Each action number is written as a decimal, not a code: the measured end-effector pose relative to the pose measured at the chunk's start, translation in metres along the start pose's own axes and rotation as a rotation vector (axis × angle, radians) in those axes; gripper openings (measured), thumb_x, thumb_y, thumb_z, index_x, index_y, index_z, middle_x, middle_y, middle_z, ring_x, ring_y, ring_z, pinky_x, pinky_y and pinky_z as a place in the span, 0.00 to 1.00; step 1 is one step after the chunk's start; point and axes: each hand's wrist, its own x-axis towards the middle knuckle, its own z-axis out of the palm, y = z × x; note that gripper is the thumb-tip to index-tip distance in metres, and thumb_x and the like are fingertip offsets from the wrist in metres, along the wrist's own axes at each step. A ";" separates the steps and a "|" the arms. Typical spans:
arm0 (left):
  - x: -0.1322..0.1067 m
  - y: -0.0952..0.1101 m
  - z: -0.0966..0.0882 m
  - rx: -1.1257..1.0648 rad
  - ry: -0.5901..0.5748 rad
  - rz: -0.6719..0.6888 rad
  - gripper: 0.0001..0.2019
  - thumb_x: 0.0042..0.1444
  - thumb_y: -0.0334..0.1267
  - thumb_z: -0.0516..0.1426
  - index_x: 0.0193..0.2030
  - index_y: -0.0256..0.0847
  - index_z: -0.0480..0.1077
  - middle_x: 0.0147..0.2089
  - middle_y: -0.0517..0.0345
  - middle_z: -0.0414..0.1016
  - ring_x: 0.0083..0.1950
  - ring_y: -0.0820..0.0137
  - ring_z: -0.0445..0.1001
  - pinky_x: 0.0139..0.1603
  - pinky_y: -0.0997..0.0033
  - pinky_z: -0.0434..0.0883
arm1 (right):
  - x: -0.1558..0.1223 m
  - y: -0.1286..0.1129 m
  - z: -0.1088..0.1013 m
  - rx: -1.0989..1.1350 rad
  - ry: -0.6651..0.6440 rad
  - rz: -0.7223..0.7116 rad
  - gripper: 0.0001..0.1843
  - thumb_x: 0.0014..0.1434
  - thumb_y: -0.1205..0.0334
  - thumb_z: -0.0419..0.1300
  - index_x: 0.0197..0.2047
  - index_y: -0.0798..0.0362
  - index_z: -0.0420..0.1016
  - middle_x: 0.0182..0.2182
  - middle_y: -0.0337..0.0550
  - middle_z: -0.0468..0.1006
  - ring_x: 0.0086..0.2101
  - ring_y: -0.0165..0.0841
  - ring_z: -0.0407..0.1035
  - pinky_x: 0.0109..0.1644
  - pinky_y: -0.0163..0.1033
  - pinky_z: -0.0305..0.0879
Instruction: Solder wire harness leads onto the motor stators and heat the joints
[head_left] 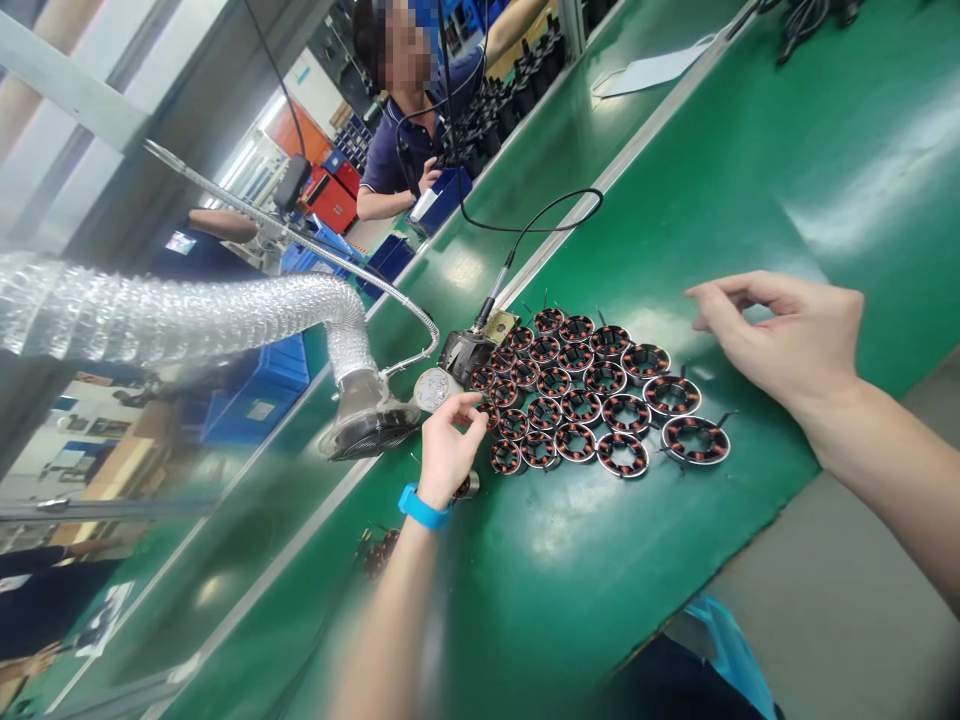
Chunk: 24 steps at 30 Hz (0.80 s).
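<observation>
Many ring-shaped motor stators (580, 404) with dark teeth and copper windings lie flat in close rows on the green table. My left hand (448, 450), with a blue wristband, is at their left edge. Its thumb and forefinger curl together beside a small stator; whether anything is between them is hidden. Over the table to the right of the rows hovers my right hand (795, 335), its fingers loosely bent and apart, with nothing visible in them. Nearest to it are the larger stators, such as the one at the right end (696, 440).
Beyond the stators, a soldering iron (487, 308) rests in a dark stand (465, 355) beside a round tin (433, 389). A fume hood (367, 425) on a silver duct (225, 310) hangs at left. Another person (405, 130) works across the table.
</observation>
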 end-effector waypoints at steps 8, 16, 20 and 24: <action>0.009 0.012 -0.005 0.033 -0.110 0.006 0.13 0.56 0.36 0.61 0.48 0.38 0.76 0.30 0.61 0.76 0.33 0.71 0.71 0.40 0.71 0.69 | 0.000 -0.001 -0.001 0.003 -0.010 -0.001 0.11 0.61 0.57 0.62 0.33 0.52 0.83 0.21 0.40 0.79 0.23 0.29 0.72 0.30 0.34 0.66; 0.010 0.018 0.003 0.171 -0.085 0.124 0.13 0.52 0.28 0.59 0.43 0.42 0.79 0.27 0.61 0.77 0.28 0.69 0.71 0.35 0.70 0.66 | 0.001 0.003 0.000 0.002 -0.025 0.049 0.11 0.59 0.55 0.62 0.35 0.52 0.83 0.22 0.42 0.79 0.23 0.32 0.72 0.30 0.36 0.66; 0.010 0.016 0.005 0.161 -0.068 0.129 0.14 0.54 0.28 0.58 0.45 0.43 0.79 0.28 0.60 0.78 0.30 0.67 0.73 0.38 0.68 0.69 | 0.000 0.004 -0.001 0.002 -0.045 0.089 0.12 0.58 0.54 0.62 0.35 0.52 0.83 0.22 0.43 0.80 0.23 0.34 0.73 0.29 0.37 0.66; -0.009 0.026 -0.013 0.102 0.148 0.230 0.14 0.59 0.31 0.59 0.50 0.45 0.77 0.41 0.53 0.81 0.44 0.61 0.78 0.50 0.62 0.71 | 0.018 -0.006 0.002 -0.006 -0.126 0.153 0.13 0.57 0.53 0.61 0.36 0.52 0.83 0.24 0.44 0.81 0.26 0.36 0.75 0.32 0.38 0.67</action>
